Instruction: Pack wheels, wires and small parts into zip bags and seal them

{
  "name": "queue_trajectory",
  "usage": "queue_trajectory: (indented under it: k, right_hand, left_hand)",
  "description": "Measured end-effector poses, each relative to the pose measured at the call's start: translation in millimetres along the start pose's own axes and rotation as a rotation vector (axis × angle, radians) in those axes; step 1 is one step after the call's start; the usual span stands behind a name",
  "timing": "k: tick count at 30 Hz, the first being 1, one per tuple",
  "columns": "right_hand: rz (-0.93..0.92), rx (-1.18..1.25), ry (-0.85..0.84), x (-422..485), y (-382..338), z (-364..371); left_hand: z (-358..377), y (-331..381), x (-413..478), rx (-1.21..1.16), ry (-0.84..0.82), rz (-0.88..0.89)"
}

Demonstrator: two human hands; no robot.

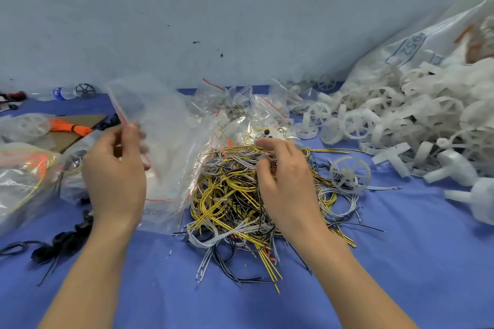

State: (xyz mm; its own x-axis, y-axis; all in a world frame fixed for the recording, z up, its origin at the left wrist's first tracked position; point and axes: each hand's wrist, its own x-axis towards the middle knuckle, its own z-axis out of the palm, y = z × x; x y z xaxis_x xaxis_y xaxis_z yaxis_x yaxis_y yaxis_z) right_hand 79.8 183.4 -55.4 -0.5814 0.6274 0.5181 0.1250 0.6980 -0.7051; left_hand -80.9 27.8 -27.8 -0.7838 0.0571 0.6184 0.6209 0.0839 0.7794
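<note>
Now, step: gathering wires for a bag.
Right hand (283, 168): fingers curled into the wire heap (240, 195) on the blue table (401, 262).
Left hand (115, 165): pinching an empty zip bag (157, 125) by its red-striped mouth.
Next: likely lift a bundle, feed it into the bag.
Far: white wheels (387, 115) piled right.

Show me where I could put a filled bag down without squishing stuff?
Bare blue cloth lies near the front, right of the wire pile and below the white wheels. A smaller patch sits between the forearms. The left side, by the black parts, is crowded.
</note>
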Motion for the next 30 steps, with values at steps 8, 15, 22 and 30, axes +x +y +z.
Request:
queue_trajectory:
  k: [8, 15, 22, 30]
  right_hand:
    - [-0.060, 0.349, 0.039, -10, -29, -8]
    - [0.068, 0.433, 0.110, -13, -15, -15]
    - [0.133, 0.413, 0.140, -14, -10, -17]
    - [0.088, 0.351, 0.088, -17, -12, -17]
  left_hand:
    - [58, 77, -49, -0.461, -0.434, -0.104]
    - [81, 77, -65, -0.496, -0.545, -0.214]
    - [84, 70, -68, -0.447, -0.539, -0.168]
    - [83, 69, -69, -0.553, -0.575, -0.238]
